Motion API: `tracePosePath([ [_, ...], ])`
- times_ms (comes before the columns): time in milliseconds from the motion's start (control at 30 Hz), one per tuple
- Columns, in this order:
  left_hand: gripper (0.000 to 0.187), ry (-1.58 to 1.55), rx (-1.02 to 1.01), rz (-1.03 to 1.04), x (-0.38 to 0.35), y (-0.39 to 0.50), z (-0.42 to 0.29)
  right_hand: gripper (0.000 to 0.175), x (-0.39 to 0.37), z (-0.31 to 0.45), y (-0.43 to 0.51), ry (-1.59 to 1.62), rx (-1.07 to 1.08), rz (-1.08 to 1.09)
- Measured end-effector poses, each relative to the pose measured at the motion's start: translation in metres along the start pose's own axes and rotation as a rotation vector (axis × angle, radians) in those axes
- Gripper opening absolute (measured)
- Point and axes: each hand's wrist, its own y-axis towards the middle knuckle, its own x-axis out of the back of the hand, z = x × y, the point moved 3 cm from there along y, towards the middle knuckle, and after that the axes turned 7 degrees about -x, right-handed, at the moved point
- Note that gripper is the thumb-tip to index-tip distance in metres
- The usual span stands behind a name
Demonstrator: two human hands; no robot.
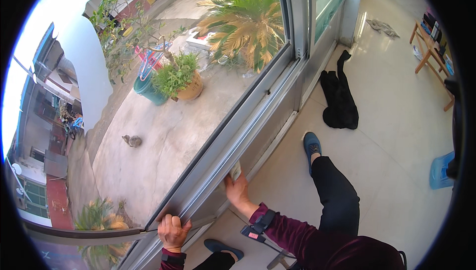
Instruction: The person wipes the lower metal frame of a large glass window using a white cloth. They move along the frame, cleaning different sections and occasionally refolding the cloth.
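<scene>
My left hand (173,232) grips the metal window frame (197,200), its fingers curled over the rail near the lower corner. To the right and lower on the inner side, my right hand (238,192) holds a pale cloth (235,171) against the metal panel (264,136) below the rail. My fingers hide part of the cloth. Beyond the frame, the opening looks onto a concrete courtyard (178,132).
A black form (340,102), apparently an animal, lies on the tiled floor beyond my shoe (312,147). Further off are a grey cloth (382,28), a wooden table (427,46) and a blue plastic container (441,171). Outside are a cat (132,141), a potted plant (190,85) and a green bucket (148,89).
</scene>
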Motion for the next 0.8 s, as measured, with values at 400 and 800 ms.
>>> tracePosePath([
  [400,0.05,-0.022,0.013,0.033,0.001,0.001,-0.001,0.034,0.0,-0.069,-0.005,0.026,-0.214,0.12],
  [800,0.048,-0.038,0.006,0.057,0.0,0.0,0.002,0.045,0.03,-0.305,0.045,-0.228,-0.54,0.089],
])
